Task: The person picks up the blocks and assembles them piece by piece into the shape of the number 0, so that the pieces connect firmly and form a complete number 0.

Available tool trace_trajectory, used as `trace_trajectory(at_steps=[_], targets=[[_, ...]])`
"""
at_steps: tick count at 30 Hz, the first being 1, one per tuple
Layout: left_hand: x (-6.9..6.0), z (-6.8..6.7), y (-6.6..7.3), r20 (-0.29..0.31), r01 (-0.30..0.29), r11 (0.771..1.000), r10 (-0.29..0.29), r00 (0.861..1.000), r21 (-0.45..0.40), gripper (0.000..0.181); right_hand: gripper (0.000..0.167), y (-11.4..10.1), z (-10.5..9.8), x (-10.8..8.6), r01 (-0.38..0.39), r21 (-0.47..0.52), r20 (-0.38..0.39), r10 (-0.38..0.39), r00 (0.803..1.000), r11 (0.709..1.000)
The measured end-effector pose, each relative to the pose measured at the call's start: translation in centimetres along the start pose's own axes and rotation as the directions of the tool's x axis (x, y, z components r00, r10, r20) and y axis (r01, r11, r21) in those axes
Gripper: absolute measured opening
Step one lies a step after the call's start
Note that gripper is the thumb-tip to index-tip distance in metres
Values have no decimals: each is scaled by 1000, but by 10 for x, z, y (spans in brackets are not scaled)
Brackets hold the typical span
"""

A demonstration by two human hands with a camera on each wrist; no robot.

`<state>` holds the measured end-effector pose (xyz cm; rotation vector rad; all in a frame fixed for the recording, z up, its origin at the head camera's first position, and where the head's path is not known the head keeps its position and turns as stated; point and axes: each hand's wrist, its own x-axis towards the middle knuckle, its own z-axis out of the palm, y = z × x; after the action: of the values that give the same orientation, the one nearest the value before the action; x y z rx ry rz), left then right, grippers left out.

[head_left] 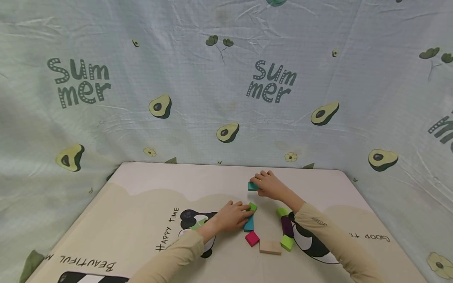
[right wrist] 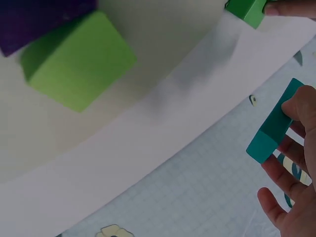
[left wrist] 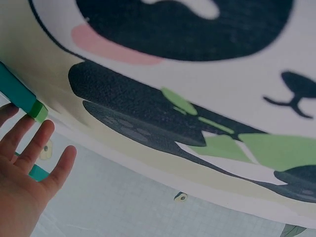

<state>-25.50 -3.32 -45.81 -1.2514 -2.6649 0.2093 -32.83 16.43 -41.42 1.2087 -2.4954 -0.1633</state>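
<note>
My right hand (head_left: 270, 186) holds a teal wooden block (right wrist: 276, 121) above the far part of the table, thumb on one face and fingers behind it. My left hand (head_left: 231, 217) lies beside a green block (head_left: 253, 206) and a blue block (head_left: 249, 224) that form a line. A fingertip touches the green block; the left wrist view shows these fingers (left wrist: 34, 140) fairly straight, with the thumb out of sight. Nearer to me, a red block (head_left: 252, 238) sits turned at an angle beside a plain wooden block (head_left: 270, 247).
Right of the plain block, a lime block (head_left: 287, 243), a dark purple block (head_left: 287, 226) and another lime block (head_left: 282, 212) make a row, partly near the right forearm. The table (head_left: 148, 177) has printed pandas and lettering. An avocado-patterned cloth (head_left: 198, 78) hangs behind its far edge.
</note>
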Motion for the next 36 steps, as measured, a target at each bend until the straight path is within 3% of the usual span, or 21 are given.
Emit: trace_trajectory(at_steps=[14,36], targets=[[-2,-1,0,-25,-9,1000,10,1000,21,38,38,-4,-8,-33,4,20,47,-5,999,1000],[-3,-4,0,-20,-13,1000,13,1000,21,38,31,-3,7,-43,-49,160,134,27,991,986]])
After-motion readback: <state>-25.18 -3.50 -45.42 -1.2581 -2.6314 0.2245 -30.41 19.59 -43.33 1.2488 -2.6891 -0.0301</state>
